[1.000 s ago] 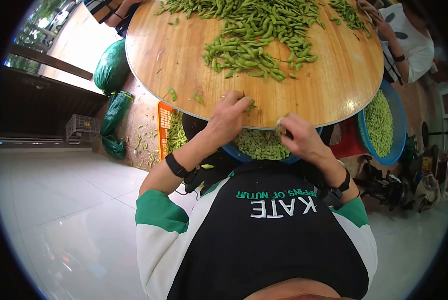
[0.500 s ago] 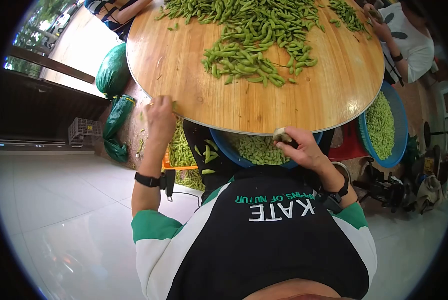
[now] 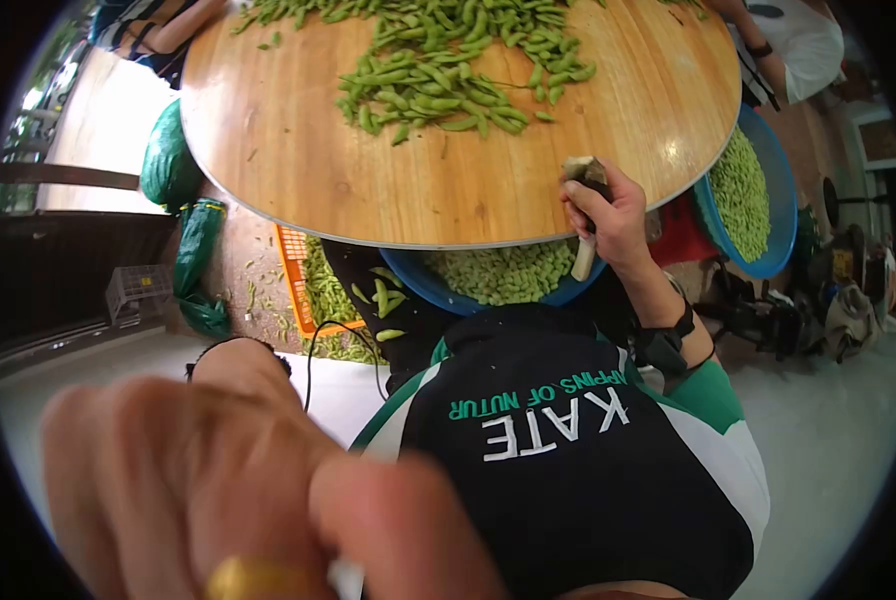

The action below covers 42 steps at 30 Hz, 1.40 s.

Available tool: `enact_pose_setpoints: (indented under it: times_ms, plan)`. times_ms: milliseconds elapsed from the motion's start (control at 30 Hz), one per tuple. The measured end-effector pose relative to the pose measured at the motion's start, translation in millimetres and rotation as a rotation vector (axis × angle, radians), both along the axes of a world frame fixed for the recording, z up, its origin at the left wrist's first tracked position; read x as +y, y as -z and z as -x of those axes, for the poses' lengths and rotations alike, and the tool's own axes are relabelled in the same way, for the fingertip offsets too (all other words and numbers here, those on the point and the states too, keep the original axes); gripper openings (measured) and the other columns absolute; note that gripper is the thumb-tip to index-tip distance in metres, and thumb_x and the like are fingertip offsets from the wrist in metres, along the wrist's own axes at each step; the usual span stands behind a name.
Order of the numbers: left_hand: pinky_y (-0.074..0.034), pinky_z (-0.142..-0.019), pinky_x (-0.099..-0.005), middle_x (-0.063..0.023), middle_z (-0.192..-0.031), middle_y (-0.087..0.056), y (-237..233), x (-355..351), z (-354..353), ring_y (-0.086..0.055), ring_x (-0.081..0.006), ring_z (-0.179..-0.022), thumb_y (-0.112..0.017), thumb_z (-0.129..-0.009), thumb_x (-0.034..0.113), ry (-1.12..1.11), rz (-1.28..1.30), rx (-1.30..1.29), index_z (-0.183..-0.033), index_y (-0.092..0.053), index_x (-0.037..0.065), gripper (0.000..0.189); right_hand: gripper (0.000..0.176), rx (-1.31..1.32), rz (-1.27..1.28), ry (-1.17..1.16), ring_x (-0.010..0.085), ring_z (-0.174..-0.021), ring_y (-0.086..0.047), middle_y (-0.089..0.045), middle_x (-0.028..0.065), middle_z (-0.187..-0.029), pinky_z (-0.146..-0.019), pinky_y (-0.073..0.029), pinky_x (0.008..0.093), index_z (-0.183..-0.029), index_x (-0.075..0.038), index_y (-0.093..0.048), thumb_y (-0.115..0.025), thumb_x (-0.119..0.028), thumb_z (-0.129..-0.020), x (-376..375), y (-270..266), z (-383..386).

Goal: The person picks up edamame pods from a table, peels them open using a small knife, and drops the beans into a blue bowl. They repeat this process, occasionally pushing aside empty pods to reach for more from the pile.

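Note:
My left hand (image 3: 238, 470) is large and blurred, close to the camera at the lower left. It wears a gold-coloured ring; its fingertips are hidden, and whether it holds anything cannot be made out. Over the near right rim of the round wooden table (image 3: 488, 205), my right hand (image 3: 613, 215) is closed on a small tool (image 3: 584, 258) with a pale lower end and a dark and whitish top. Green pods (image 3: 438, 90) lie heaped on the table. Below its near edge, a blue basin (image 3: 403, 270) holds shelled green beans (image 3: 503, 272).
An orange crate (image 3: 296, 275) of pods stands on the floor at left, near green sacks (image 3: 171, 165). Another blue basin (image 3: 783, 200) of beans is at right. Other people's arms (image 3: 183, 28) (image 3: 758, 50) show at both far sides.
My left hand has come from the table's edge up close to the camera. My right hand has risen over the table rim with the tool. The view has shifted, so the table sits further left.

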<state>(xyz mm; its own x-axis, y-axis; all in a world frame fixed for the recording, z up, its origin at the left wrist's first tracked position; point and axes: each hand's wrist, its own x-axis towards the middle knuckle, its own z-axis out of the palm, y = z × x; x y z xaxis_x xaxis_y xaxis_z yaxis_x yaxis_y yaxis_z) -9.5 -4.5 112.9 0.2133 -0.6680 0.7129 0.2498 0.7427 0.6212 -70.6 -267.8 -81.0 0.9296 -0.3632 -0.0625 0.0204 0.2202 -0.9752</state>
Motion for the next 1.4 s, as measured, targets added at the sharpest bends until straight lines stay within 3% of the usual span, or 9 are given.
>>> enact_pose_setpoints:
  times_ms: [433, 600, 700, 767, 800, 900, 1000, 1233, 1400]
  plan:
    - [-0.048, -0.075, -0.0297, -0.0152, -0.091, -0.064, -10.3, -2.5, -3.3, -0.061, -0.0202, -0.081, -0.063, -0.075, 0.003, -0.233, 0.105, -0.071, -0.095, -0.062, -0.003, 0.021, 0.013, 0.015, -0.038, -0.039, 0.0036, -0.048, -0.045, -0.058, 0.0018, -0.074, -0.042, -0.036, 0.0188, -0.099, -0.001, -0.057, -0.06, -0.004, -0.086, -4.6, 1.6, -2.1]
    - [-0.049, -0.071, -0.0272, -0.0122, -0.088, -0.065, -13.9, 3.8, -13.7, -0.062, -0.017, -0.076, -0.065, -0.075, 0.001, -0.484, 0.112, -0.161, -0.094, -0.063, -0.003, 0.019, 0.014, 0.022, -0.007, -0.077, 0.0035, -0.05, -0.046, -0.058, 0.0019, -0.075, -0.042, -0.036, 0.0192, -0.099, -0.001, -0.057, -0.06, -0.006, -0.087, -7.2, 0.6, 3.5]
    - [-0.05, -0.069, -0.0257, -0.0105, -0.087, -0.066, 33.0, 1.0, -41.7, -0.062, -0.0151, -0.073, -0.066, -0.076, 0.0, -1.226, -0.416, -0.189, -0.094, -0.064, -0.002, 0.018, 0.017, -0.023, -0.036, -0.095, 0.0035, -0.052, -0.046, -0.059, 0.0022, -0.077, -0.044, -0.036, 0.0192, -0.104, -0.001, -0.056, -0.058, -0.008, -0.088, -4.7, 4.2, 2.7]
    - [-0.047, -0.072, -0.0236, -0.0052, -0.09, -0.066, 80.2, -14.5, -88.5, -0.059, -0.0115, -0.077, -0.061, -0.086, 0.005, -1.296, -0.93, -0.329, -0.1, -0.064, -0.004, 0.017, 0.02, -0.034, -0.068, -0.087, 0.0037, -0.052, -0.045, -0.059, 0.0027, -0.079, -0.045, -0.036, 0.0191, -0.108, -0.001, -0.056, -0.055, -0.009, -0.09, -4.1, 4.4, 3.5]
    - [-0.048, -0.065, -0.0263, -0.0091, -0.083, -0.065, 110.1, -12.7, -117.3, -0.061, -0.0119, -0.072, -0.066, -0.081, 0.005, -1.344, -1.037, -0.632, -0.096, -0.064, -0.001, 0.017, 0.024, -0.058, -0.034, -0.112, 0.004, -0.052, -0.044, -0.059, 0.0033, -0.082, -0.046, -0.036, 0.0189, -0.113, 0.0, -0.055, -0.053, -0.009, -0.091, -4.5, 5.1, 3.6]
    - [-0.048, -0.064, -0.0324, -0.0141, -0.078, -0.062, 176.0, -13.3, -151.8, -0.061, -0.0227, -0.068, -0.065, -0.081, 0.012, -1.445, -1.095, -0.668, -0.09, -0.063, -0.001, 0.015, 0.026, -0.068, -0.054, -0.127, 0.0041, -0.053, -0.044, -0.058, 0.0036, -0.083, -0.047, -0.036, 0.0187, -0.116, 0.0, -0.053, -0.052, -0.009, -0.091, -1.9, 4.2, 3.7]
    - [-0.047, -0.072, -0.0403, -0.0193, -0.083, -0.062, 187.5, -27.3, -157.8, -0.06, -0.0345, -0.078, -0.065, -0.078, 0.017, -1.455, -1.266, -0.588, -0.089, -0.064, 0.0, 0.02, 0.028, -0.051, -0.029, -0.137, 0.004, -0.055, -0.044, -0.057, 0.0043, -0.084, -0.048, -0.037, 0.0185, -0.119, 0.0, -0.05, -0.05, -0.009, -0.092, -2.2, 5.7, 4.9]
    - [-0.047, -0.076, -0.0429, -0.023, -0.085, -0.061, 173.8, -26.6, -164.5, -0.06, -0.0378, -0.084, -0.061, -0.075, 0.012, -1.257, -1.473, -0.802, -0.086, -0.063, -0.003, 0.018, 0.036, -0.048, 0.003, -0.178, 0.0037, -0.057, -0.044, -0.057, 0.0043, -0.086, -0.049, -0.037, 0.0179, -0.13, -0.001, -0.045, -0.048, -0.011, -0.095, -4.9, 8.4, 5.5]
    - [-0.046, -0.079, -0.047, -0.0215, -0.095, -0.055, 194.1, -19.7, -145.7, -0.054, -0.0393, -0.093, -0.058, -0.076, 0.009, -1.515, -1.267, -1.248, -0.094, -0.054, 0.001, 0.019, 0.043, -0.046, -0.009, -0.181, 0.0043, -0.057, -0.046, -0.057, 0.0043, -0.085, -0.048, -0.037, 0.0184, -0.136, 0.0, -0.038, -0.046, -0.01, -0.095, 3.5, 1.7, 8.1]
